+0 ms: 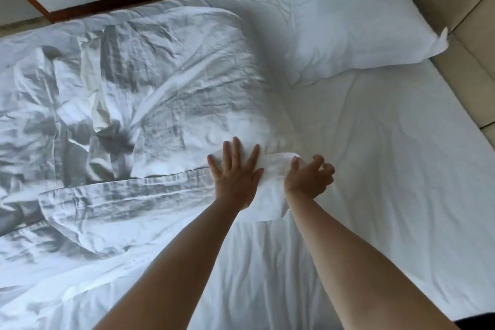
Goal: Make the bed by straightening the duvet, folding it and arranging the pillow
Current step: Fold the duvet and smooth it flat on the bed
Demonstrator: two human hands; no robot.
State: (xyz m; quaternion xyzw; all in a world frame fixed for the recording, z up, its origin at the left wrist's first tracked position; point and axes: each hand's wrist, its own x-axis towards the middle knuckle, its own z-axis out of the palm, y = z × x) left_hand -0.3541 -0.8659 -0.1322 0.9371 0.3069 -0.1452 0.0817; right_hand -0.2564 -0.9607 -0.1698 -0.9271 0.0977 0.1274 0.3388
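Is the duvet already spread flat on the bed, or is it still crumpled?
Still crumpled. The duvet lies bunched with deep creases on the left part of the bed, its corner turned over under the hands; the sheet beside it is bare.

No readable text, labels, brands or nos. anywhere; duvet [128, 83], pillow [356, 16] & sheet [401, 155] all plain white, no tags or print visible.

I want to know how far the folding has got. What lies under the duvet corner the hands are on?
The duvet corner rests on the white sheet, the left hand flat on it, the right hand at its edge. Whatever lies beneath the crumpled bulk is covered.
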